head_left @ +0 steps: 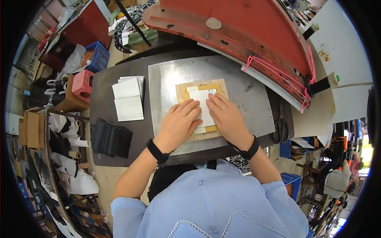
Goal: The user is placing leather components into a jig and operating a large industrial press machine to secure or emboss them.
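Observation:
A white rectangular sheet point(203, 106) lies on a yellow-edged template point(212, 129), which rests on a tan board point(182, 88). Both of my hands press on this white piece from its two sides. My left hand point(180, 121) lies along its left edge with the fingers stretched out. Opposite it, my right hand point(226, 117) rests with its fingers extended over the right edge. The tan board sits on a grey metal plate point(162, 89). Left of the plate are a stack of white pieces point(129, 107) and, nearer to me, a fanned stack of black pieces point(112, 139).
A large red press head point(238, 23) overhangs the far right of the table, with black-handled levers point(323, 84) and pink cord. Scissors point(282, 127) lie at the table's right edge. A pink stool point(82, 86) and a blue crate point(98, 56) stand at left.

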A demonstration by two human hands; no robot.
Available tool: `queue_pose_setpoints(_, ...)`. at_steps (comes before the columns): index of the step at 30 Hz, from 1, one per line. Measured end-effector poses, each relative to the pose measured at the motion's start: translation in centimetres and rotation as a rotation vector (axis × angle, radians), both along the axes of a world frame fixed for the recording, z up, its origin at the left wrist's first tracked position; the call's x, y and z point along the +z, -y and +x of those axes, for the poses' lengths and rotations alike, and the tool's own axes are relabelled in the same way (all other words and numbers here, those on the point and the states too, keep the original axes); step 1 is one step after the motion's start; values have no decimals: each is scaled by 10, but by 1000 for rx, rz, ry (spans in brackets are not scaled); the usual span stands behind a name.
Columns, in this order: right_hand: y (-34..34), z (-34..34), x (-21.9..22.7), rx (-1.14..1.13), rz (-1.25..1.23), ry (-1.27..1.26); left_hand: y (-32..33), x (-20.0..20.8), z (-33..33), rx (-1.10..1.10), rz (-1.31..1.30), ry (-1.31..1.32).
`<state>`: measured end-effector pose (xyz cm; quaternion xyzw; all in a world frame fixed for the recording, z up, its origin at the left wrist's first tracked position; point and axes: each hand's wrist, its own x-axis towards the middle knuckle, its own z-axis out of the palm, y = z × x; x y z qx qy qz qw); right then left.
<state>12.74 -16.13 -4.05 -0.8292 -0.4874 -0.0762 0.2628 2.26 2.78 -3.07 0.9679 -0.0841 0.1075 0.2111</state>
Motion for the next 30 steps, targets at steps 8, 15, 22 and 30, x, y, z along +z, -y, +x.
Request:
queue_pose_setpoints(8,4,-10,1,53,-90,119,5,1,10,-35,100,53)
queue_pose_setpoints(15,29,-29,-5,85,-12,206,6,8,13,-76,257,39)
queue_pose_setpoints(22,48,-6,9,-102,285,-38,1,15,11,-122,277,-55)
queue_pose_setpoints(30,205,126,128,-652,863,14,17,50,-4,-77,21,83)
